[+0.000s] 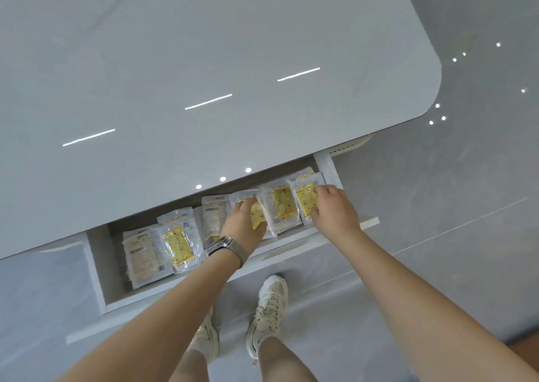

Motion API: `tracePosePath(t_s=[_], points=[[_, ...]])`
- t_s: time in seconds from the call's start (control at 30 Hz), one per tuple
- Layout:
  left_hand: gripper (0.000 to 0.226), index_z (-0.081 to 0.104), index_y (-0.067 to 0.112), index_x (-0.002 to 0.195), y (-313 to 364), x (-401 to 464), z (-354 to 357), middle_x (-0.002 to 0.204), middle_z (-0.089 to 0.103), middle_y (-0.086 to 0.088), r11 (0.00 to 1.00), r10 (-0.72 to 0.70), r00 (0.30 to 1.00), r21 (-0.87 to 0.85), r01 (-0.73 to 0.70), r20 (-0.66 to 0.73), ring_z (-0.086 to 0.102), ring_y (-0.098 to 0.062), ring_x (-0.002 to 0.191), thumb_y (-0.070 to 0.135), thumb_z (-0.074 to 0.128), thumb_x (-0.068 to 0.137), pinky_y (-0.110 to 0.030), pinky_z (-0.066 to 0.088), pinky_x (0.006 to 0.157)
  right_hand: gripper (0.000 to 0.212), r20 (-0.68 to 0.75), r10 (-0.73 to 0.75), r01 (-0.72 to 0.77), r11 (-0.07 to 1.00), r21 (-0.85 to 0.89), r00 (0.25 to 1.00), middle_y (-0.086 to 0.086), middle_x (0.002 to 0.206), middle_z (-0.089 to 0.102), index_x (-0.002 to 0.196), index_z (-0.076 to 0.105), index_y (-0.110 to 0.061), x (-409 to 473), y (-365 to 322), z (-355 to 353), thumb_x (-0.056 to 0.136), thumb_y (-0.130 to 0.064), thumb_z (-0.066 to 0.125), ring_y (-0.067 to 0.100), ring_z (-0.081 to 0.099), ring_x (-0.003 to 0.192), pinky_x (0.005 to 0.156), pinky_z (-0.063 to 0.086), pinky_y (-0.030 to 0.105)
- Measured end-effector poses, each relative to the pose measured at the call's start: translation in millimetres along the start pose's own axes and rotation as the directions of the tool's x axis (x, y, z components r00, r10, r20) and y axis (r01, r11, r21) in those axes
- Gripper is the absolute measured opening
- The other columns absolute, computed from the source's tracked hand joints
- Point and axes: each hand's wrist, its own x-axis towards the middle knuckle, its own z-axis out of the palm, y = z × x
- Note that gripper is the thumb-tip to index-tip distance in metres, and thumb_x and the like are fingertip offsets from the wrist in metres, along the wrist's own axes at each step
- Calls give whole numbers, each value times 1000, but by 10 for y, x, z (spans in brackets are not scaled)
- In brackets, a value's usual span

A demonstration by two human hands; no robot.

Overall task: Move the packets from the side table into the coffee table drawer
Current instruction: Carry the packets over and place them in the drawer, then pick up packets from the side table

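Observation:
The coffee table drawer (99,268) stands pulled open below the glossy grey tabletop (204,61). Several clear packets with yellow printed panels lie inside in a row, such as one at the left (179,243) and one in the middle (281,208). My left hand (243,221), with a watch on its wrist, rests on a yellow packet (258,217) in the drawer's middle, fingers curled over it. My right hand (335,209) presses on the rightmost packet (304,199), near the drawer's right wall. Both hands partly cover their packets.
The drawer's white front panel (291,253) juts toward my legs. My feet in pale sneakers (268,308) stand on the grey tiled floor just below it. The table's rounded corner (431,90) is at the right. The side table is out of view.

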Motion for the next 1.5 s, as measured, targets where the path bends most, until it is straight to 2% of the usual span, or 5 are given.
tracePosePath(t_s=[0.13,0.33,0.8,1.2,1.5], points=[[64,34,24,145,55,-518,-629,150,39,1,976,57,998,210,-62,28,37,-22,137,39,58,88,-38,34,111,50,98,-60,66,996,-62,993,6,133,54,137,42,-16,-458,-330,-584,90,-28,56,28,48,121,93,45,38],[69,30,27,147,-50,-1592,-1825,151,37,2,913,134,990,396,-102,-54,35,-23,137,47,56,86,-40,34,109,53,115,-201,218,962,-162,973,4,133,55,135,47,-22,-1086,-1214,-1502,85,-36,60,28,46,125,95,46,39],[59,20,39,148,-2252,-4855,-2856,155,28,4,956,-208,915,125,265,-346,35,-26,137,49,40,93,-42,33,108,44,202,-614,644,692,-325,763,5,133,54,138,45,-25,-3327,-4171,-1665,95,-36,44,28,45,125,95,45,41],[54,36,42,141,-4477,-7711,-2716,141,48,7,766,-641,572,-389,512,-512,49,-20,126,54,45,89,-34,47,93,50,443,-814,903,211,-375,375,1,131,58,137,46,-30,-5703,-6836,-498,89,-40,53,25,44,129,96,44,37],[56,39,38,141,-6011,-8851,-2729,139,50,2,487,-870,259,-656,576,-419,48,-25,127,51,47,87,-38,43,100,50,613,-789,929,-200,-311,35,-1,133,55,136,46,-33,-7004,-9001,629,87,-45,54,25,48,126,98,46,38]])
